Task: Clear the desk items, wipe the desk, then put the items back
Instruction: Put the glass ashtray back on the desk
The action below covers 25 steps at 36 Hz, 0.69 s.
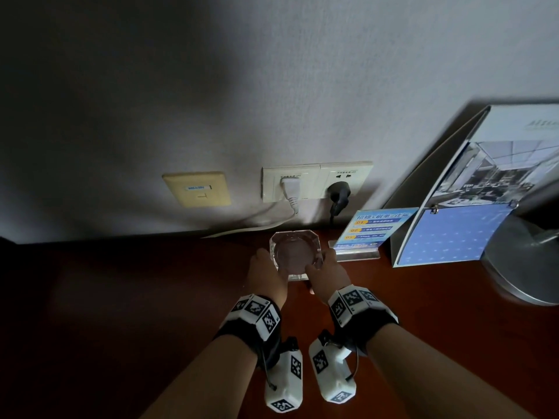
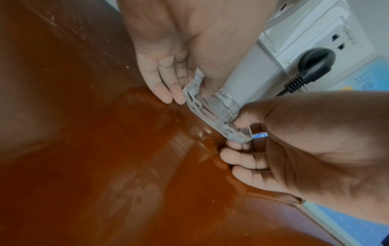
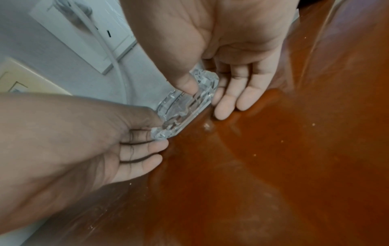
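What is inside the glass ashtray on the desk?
The glass ashtray looks empty; only the brown desk shows through it. The left hand and right hand cover its near corners.

Reddish-brown wooden desk [image 1: 121, 297].
Far centre: glass ashtray [image 1: 295, 252]; right of it, small sign stand [image 1: 367, 234], curved brochure holder [image 1: 453, 237], metal lamp base [image 1: 523, 267].

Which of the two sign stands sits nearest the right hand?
The small blue card in the low clear holder, just beside the right hand gripping the glass ashtray; the tall curved brochure stand is farther right.
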Tool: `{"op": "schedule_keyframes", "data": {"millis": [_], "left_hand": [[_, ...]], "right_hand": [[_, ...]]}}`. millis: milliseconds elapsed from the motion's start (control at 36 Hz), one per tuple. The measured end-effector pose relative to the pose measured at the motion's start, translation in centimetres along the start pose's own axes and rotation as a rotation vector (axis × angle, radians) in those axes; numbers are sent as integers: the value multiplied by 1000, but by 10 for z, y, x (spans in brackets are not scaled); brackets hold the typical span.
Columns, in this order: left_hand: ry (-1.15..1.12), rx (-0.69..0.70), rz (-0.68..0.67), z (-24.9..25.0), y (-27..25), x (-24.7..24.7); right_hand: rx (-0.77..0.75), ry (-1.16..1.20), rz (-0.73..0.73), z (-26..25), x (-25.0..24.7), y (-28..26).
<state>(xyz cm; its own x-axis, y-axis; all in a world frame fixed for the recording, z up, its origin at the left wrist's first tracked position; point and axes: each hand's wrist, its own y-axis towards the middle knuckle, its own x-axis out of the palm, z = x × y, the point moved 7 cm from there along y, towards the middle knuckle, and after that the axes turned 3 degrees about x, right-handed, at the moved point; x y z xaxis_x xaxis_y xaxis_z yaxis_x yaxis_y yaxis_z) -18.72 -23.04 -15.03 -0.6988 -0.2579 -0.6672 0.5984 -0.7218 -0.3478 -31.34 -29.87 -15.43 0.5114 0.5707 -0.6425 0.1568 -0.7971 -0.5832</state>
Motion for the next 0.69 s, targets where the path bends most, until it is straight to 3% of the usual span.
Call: {"op": "schedule_keyframes", "data": {"millis": [361,528,694], "left_hand": [[102,49,-103,-4,-1,-4],[108,47,-155,-11,-12,-18],[129,59,-186,-19,-24,-43]], "right_hand": [[-124,-75,54,-5,-2,1],[18,-76,82,9,-8,-1],[11,-113,110,1,-11,-14]]}}
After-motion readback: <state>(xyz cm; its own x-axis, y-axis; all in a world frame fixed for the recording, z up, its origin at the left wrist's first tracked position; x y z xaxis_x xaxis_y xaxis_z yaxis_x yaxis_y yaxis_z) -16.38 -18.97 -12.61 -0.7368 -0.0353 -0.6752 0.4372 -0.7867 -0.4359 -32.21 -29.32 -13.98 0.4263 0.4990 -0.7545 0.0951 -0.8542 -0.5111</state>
